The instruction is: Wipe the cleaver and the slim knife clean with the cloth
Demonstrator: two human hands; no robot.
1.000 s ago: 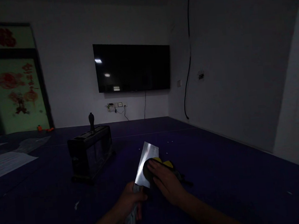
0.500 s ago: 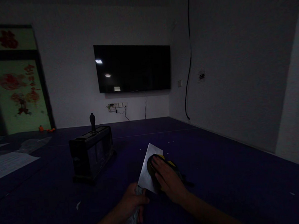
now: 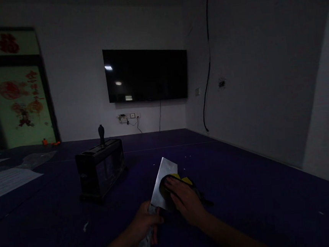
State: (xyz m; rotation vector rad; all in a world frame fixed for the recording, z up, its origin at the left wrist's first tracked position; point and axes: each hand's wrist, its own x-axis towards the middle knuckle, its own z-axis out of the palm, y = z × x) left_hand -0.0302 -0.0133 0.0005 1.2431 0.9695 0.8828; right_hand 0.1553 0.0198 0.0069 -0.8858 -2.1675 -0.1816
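My left hand [image 3: 146, 223] is wrapped around the pale, mottled handle of a cleaver [image 3: 157, 195], whose broad shiny blade points up and away from me. Against the face of the blade, my right hand [image 3: 185, 200] presses a black-and-yellow pad [image 3: 187, 181], its fingers close together over it. A dark loose end of the pad trails off to the right. Part of the blade's lower edge is hidden by the pad and the right hand. To the left stands a black knife block [image 3: 102, 169] with one dark handle [image 3: 101, 134] sticking up from its top.
Everything rests on a dark blue surface [image 3: 241, 216] with small white scraps. White paper sheets [image 3: 11, 181] and clear plastic [image 3: 38, 159] lie at far left, near small orange items [image 3: 45, 142]. A television [image 3: 148, 75] and a hanging black cable [image 3: 208, 79] are on the walls.
My right hand and the pad have slid slightly down and left on the blade. The cleaver has shifted a little left, and my left hand keeps its grip.
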